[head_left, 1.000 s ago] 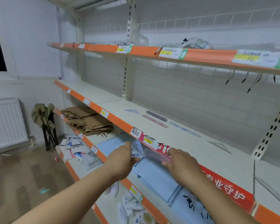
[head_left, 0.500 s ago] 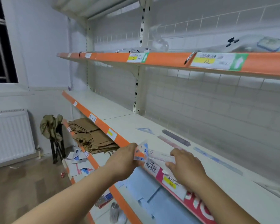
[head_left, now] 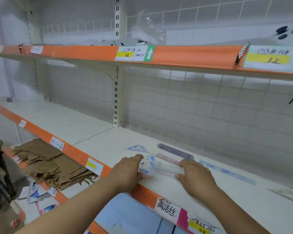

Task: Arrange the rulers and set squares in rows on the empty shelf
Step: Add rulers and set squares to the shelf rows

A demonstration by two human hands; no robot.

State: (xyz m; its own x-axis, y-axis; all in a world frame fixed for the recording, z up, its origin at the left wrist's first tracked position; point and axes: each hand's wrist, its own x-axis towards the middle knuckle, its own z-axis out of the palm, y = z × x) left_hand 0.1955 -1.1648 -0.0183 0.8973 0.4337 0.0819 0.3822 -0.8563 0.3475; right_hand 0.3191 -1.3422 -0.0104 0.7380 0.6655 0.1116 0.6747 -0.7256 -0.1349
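i'm seeing the left hand [head_left: 125,173] and right hand [head_left: 194,178] each pinching an end of a clear ruler pack [head_left: 161,167] at the shelf [head_left: 95,142] front; a set square [head_left: 137,148] and rulers [head_left: 174,151] are lying in a row behind; i'm judging the task partly done.

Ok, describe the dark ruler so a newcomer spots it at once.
Find the orange-edged middle shelf. Beyond the right hand, the dark ruler lies nearest the back grid. Only it is purple-grey; the pink ruler and blue ruler are paler.

Bare forearms; left hand [head_left: 125,173], right hand [head_left: 195,179] bare.
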